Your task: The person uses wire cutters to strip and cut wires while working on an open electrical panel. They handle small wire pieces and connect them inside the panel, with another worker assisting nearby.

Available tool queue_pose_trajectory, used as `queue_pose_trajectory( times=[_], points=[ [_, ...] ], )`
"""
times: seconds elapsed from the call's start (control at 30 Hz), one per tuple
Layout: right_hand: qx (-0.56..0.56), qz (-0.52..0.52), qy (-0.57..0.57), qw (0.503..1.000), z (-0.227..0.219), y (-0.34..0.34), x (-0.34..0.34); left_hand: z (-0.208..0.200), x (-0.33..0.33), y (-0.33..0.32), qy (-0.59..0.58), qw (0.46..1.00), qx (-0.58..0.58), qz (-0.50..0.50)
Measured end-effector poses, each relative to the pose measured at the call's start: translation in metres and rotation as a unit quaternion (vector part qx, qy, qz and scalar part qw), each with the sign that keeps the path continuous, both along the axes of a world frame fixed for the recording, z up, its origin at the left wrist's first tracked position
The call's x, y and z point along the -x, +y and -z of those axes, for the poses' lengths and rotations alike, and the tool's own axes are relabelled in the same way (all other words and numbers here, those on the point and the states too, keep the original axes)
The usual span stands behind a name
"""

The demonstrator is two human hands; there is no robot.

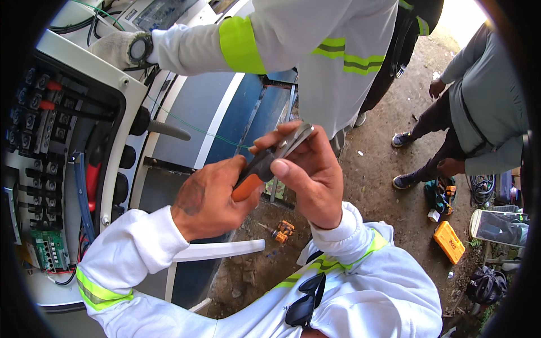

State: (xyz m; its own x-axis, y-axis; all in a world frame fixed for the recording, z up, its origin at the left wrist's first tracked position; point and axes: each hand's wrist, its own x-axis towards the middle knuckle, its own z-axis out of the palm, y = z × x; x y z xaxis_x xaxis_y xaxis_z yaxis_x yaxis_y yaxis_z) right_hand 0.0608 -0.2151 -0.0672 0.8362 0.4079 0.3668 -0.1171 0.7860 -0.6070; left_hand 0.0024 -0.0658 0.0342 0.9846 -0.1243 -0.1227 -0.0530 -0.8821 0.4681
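In front of my chest, my left hand point(211, 194) is wrapped around the orange-and-black handle of a plier-like tool point(253, 177). The tool's metal head points up and to the right. My right hand point(313, 177) is closed about that head, with the thumb on the near side and the fingers partly behind it. A thin green wire point(197, 128) runs from the upper left toward the tool and my right fingers; its end is hidden. Exactly what the jaws hold cannot be seen.
At left stands an open white electrical cabinet point(115, 96) with terminals, a circuit board and red-handled pliers point(94, 174). A co-worker's gloved hand point(115, 49) rests at its top. Another person point(479, 107) stands at right. An orange case point(449, 242) and a power tool point(282, 231) lie on the dirt.
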Motion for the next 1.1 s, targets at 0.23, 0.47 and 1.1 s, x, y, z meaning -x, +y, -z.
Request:
queue_pose_trajectory(
  times=[0.23, 0.47, 1.1],
  points=[
    [-0.009, 0.001, -0.012, 1.000, -0.002, 0.003, -0.002, -0.005, 0.001, 0.002, 0.008, 1.000, -0.003, -0.005],
    [0.012, 0.041, -0.030, 0.999, -0.002, 0.006, 0.000, -0.014, 0.000, -0.001, 0.078, 0.996, -0.010, -0.038],
    [0.022, 0.054, -0.034, 0.998, -0.007, 0.001, -0.004, -0.010, -0.002, 0.012, 0.107, 0.987, 0.119, 0.015]
  ],
)
